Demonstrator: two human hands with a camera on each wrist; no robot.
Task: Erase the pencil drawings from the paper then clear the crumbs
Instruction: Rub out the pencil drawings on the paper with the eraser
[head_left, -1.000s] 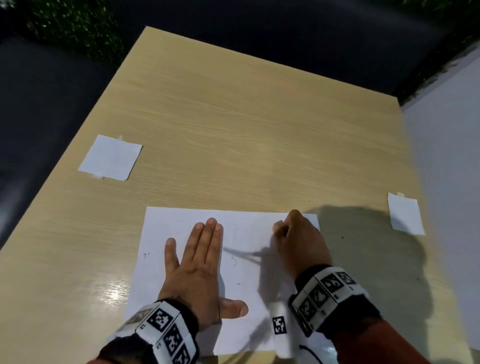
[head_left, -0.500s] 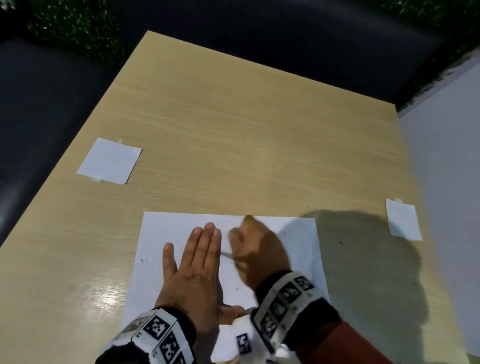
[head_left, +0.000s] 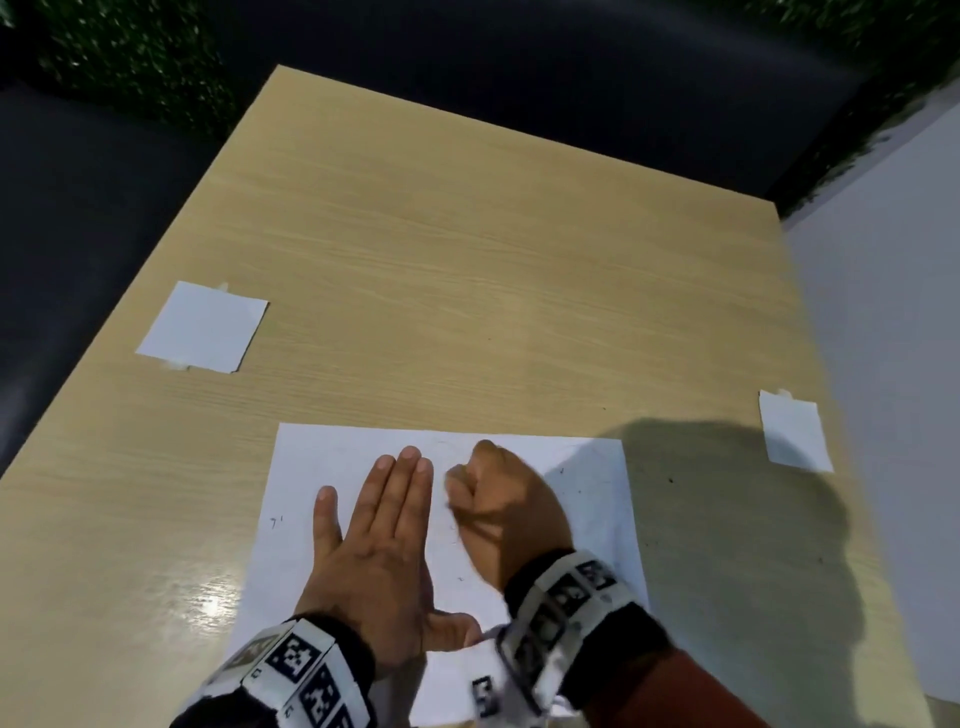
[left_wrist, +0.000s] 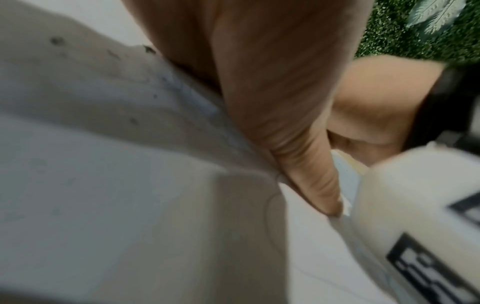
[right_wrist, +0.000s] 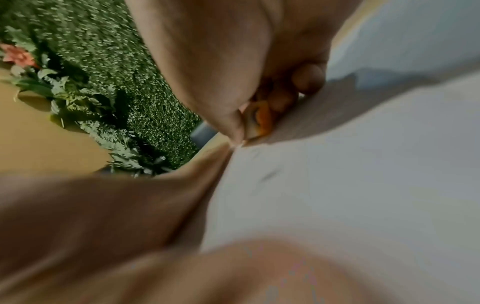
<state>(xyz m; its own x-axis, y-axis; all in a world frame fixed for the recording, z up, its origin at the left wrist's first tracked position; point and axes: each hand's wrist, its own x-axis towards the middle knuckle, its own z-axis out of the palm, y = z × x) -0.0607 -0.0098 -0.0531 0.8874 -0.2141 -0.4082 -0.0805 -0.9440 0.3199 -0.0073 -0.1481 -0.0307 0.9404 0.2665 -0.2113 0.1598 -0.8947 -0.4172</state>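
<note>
The paper (head_left: 587, 499) lies at the near edge of the table (head_left: 467, 260) and is pinned flat by the open left hand (head_left: 371, 545). An eraser (right_wrist: 259, 121) is pinched in the right hand (head_left: 506, 499) and pressed to the sheet. Erasing appears underway; faint marks and crumbs (left_wrist: 55, 40) remain, so further rubbing is called for, then sweeping.

White paper (head_left: 587, 499), tan woodgrain table (head_left: 467, 260), orange-and-white eraser (right_wrist: 259, 121)

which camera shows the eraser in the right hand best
The right wrist view: the small white-and-orange eraser shows pinched at the right hand's fingertips against the white paper sheet. The head view hides it; the left wrist view misses it.
</note>
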